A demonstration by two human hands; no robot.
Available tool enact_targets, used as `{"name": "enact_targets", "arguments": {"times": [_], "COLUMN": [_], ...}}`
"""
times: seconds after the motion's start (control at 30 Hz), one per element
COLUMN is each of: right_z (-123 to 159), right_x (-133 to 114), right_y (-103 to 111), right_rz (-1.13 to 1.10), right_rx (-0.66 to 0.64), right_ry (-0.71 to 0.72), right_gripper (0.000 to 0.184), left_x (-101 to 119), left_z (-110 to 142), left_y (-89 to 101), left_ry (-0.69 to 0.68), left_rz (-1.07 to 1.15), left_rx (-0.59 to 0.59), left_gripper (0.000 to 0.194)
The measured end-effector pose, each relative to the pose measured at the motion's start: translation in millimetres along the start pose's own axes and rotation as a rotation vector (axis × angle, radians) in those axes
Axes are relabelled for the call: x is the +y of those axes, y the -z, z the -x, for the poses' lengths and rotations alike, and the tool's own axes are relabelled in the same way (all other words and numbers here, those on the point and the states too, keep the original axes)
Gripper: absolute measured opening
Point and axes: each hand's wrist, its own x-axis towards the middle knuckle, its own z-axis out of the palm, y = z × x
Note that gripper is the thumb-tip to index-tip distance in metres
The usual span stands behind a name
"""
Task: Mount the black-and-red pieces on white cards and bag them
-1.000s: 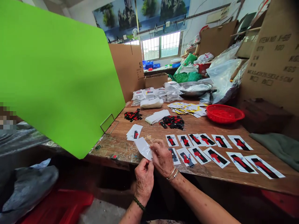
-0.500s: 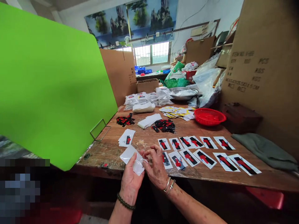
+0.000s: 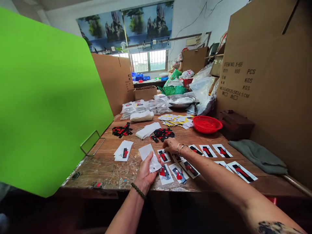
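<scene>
My left hand (image 3: 145, 172) grips a small clear plastic bag (image 3: 148, 156) above the near edge of the wooden table (image 3: 109, 165). My right hand (image 3: 170, 145) reaches forward with fingers curled down beside a heap of black-and-red pieces (image 3: 162, 133); what it holds, if anything, is hidden. White cards carrying black-and-red pieces (image 3: 179, 170) lie in two rows below my right arm. A small stack of cards (image 3: 123, 150) lies left of the bag.
A green board (image 3: 48, 100) stands at the left with a wire stand. A red basket (image 3: 207, 123), white bag stacks (image 3: 147, 130), yellow cards (image 3: 176, 119), packed bags (image 3: 143, 105) and a metal bowl (image 3: 181, 100) lie farther back. Cardboard boxes (image 3: 265, 84) wall the right; a grey cloth (image 3: 258, 156) lies there.
My right hand left the bag and stretched forward toward the heap of pieces. My left hand kept the bag. The view shifted to the right.
</scene>
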Motion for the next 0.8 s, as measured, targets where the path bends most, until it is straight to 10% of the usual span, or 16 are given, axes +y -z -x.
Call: {"name": "enact_targets", "arguments": {"times": [0.8], "right_z": [-11.5], "right_x": [-12.7], "right_y": [3.6], "right_rz": [-0.087], "right_rx": [-0.186], "right_ry": [-0.097], "right_gripper": [0.007], "left_x": [3.2], "left_z": [-29.7], "left_y": [-8.7], "left_ry": [0.093], "left_rz": [-0.083], "left_rx": [-0.063], "left_gripper": [0.014]}}
